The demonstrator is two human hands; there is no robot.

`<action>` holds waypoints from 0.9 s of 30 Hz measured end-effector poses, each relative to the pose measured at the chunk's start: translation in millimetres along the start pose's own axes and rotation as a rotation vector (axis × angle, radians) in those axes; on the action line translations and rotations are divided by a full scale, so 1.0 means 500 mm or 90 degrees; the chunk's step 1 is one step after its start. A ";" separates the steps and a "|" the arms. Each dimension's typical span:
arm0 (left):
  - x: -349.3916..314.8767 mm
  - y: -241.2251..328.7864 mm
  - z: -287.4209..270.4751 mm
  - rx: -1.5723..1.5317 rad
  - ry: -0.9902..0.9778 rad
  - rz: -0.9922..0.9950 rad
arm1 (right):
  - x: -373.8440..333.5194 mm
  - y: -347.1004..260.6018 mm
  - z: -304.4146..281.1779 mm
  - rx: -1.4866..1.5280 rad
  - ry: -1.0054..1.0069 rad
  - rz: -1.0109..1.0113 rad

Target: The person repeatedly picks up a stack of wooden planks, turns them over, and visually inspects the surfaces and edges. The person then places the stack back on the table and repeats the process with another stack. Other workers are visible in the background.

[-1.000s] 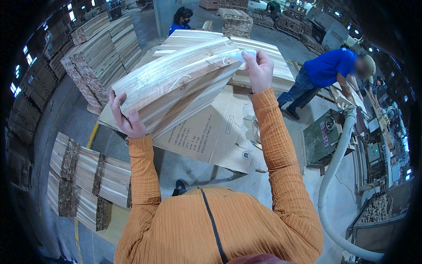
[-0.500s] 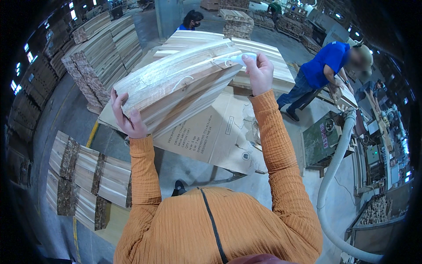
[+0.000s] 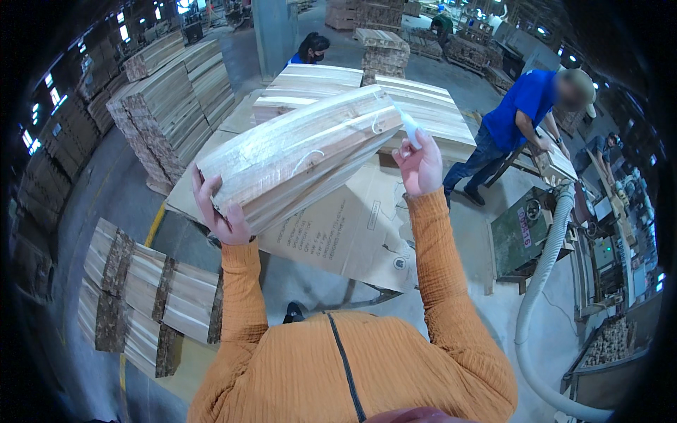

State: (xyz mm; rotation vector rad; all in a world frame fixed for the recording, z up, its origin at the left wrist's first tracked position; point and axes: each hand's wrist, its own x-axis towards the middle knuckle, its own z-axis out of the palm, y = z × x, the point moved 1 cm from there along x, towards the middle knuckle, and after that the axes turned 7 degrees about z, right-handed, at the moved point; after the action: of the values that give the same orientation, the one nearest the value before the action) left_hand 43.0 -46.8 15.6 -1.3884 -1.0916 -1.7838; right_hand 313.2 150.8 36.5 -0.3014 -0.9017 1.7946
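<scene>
My left hand (image 3: 220, 211) grips the left end of a wide pale wooden board (image 3: 296, 151), its fingers on the far side and thumb on the near edge. The board is held tilted over a cardboard-covered table, and two white curved lines show on its upper face. At the board's right end, my right hand (image 3: 422, 163) is closed on a small white bottle (image 3: 410, 130) with a pointed tip. The tip points toward the board's far right corner; I cannot tell whether it touches.
Stacked boards (image 3: 423, 106) lie on the table beyond, over printed cardboard (image 3: 338, 233). More stacks stand at left (image 3: 159, 113) and lower left (image 3: 148, 296). A person in blue (image 3: 518, 106) works at right, near a green machine (image 3: 525, 229) and grey hose (image 3: 532, 310).
My right hand has turned and drawn slightly nearer, and the bottle now points up and away from the board's edge. The view has shifted slightly, and the board is tipped flatter.
</scene>
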 end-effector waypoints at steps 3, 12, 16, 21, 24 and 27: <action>-0.010 0.002 -0.009 0.025 -0.017 0.021 | -0.019 0.012 -0.020 0.044 0.007 -0.002; -0.027 0.008 -0.010 0.024 -0.010 0.040 | -0.045 0.008 -0.031 0.018 0.037 -0.081; -0.020 -0.001 -0.005 0.015 0.001 0.028 | -0.050 0.000 -0.009 -0.050 0.015 -0.123; 0.000 -0.026 0.001 0.025 0.004 0.008 | -0.032 -0.001 0.041 -0.150 -0.008 -0.180; 0.013 -0.045 0.007 0.027 0.015 0.001 | -0.016 0.008 0.074 -0.209 -0.004 -0.190; 0.020 -0.059 0.011 0.004 0.027 -0.019 | 0.004 0.025 0.092 -0.253 -0.021 -0.207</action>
State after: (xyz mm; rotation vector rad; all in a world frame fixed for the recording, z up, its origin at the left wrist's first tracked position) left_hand 17.6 -27.9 19.1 -1.3311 -1.0985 -1.8216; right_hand 276.8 130.9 59.7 -0.3532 -1.2550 1.3211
